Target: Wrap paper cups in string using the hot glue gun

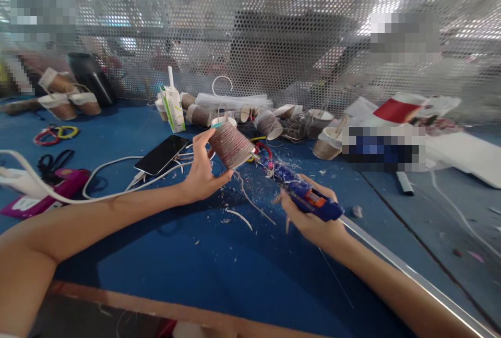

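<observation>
Near the middle of the view, my left hand (203, 171) holds a small cup wound with pinkish-brown cord (231, 146), its fingers at the two ends and the cup tilted on its side. My right hand (313, 213) is wrapped round a blue glue gun (299, 186) with an orange part, a clear glue stick (391, 260) running out of its back. The gun's nozzle is at the right end of the cup, at its edge; whether they touch is hard to tell. A loose strand of cord (254, 203) hangs below the cup.
A black phone (163, 154) with white cables lies left of the cup. Further left are a magenta tool (58, 192) and red and yellow scissors (49, 136). A drink carton (173, 108) and several cord-wrapped cups stand behind, before a perforated metal screen (188, 30).
</observation>
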{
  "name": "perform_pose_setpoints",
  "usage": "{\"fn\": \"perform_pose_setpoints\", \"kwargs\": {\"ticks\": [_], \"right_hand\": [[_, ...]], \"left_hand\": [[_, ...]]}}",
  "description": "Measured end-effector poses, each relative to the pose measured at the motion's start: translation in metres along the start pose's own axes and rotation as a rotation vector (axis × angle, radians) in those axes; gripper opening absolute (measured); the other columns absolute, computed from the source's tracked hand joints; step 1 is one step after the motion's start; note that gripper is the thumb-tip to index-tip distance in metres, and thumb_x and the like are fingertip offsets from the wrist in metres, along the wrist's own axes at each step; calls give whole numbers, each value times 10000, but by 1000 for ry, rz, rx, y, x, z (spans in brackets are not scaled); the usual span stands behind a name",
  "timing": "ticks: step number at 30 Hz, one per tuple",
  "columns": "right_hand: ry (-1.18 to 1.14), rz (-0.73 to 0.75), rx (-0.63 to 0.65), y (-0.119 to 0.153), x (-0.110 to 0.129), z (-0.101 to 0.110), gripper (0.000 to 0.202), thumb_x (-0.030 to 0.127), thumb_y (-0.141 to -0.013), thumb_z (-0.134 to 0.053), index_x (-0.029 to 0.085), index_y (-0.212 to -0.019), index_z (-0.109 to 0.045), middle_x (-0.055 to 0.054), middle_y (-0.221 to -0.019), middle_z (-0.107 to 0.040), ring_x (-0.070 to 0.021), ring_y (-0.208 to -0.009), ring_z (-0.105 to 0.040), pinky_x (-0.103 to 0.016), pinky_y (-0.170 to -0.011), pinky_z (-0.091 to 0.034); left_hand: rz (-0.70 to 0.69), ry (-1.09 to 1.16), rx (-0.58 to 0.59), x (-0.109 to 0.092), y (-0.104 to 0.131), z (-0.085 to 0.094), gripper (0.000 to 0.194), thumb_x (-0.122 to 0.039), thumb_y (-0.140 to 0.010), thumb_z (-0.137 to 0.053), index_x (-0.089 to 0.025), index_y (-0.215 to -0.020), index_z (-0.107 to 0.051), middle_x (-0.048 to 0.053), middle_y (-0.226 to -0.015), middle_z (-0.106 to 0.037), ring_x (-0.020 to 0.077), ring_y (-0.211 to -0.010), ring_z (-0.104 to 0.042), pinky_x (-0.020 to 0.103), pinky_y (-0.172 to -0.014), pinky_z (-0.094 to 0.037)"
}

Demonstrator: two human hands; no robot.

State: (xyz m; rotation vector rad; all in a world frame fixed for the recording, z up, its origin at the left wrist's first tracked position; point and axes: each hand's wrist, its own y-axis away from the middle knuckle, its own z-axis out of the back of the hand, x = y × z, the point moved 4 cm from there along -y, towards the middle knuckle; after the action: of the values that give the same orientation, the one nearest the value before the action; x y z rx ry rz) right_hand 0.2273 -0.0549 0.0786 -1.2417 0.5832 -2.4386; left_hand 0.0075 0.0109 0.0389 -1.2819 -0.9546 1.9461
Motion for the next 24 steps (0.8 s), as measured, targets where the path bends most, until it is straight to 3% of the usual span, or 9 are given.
{"fn": "perform_pose_setpoints", "kwargs": {"ticks": [7, 19, 24], "right_hand": [[-34, -26, 72, 0, 3, -1, 234, 238, -746, -591, 241, -595, -413, 37, -516, -560, -112, -367, -536, -231, -367, -438], [61, 151, 96, 4, 7, -6, 218, 164, -711, -545, 233, -589, -378, 70, -492, -412, -71, -415, -365, -226, -420, -332], [56, 187, 110, 4, 1, -10, 220, 153, -695, -530, 237, -584, -361, 65, -496, -408, -77, -423, -367, -232, -425, -319]], "left_hand": [[-4, -37, 6, -3, -2, 2, 842, -308, -755, -712, -277, -1434, -216, 139, -1393, -288, 310, -1280, -413, 435, -931, -558], [9, -25, -14, -3, -2, 1, 856, -230, -715, -718, -293, -1425, -243, 121, -1362, -310, 301, -1255, -427, 428, -923, -565], [14, -37, -10, -4, -3, 1, 865, -215, -708, -725, -297, -1422, -242, 116, -1349, -309, 297, -1250, -427, 411, -915, -568]]}}
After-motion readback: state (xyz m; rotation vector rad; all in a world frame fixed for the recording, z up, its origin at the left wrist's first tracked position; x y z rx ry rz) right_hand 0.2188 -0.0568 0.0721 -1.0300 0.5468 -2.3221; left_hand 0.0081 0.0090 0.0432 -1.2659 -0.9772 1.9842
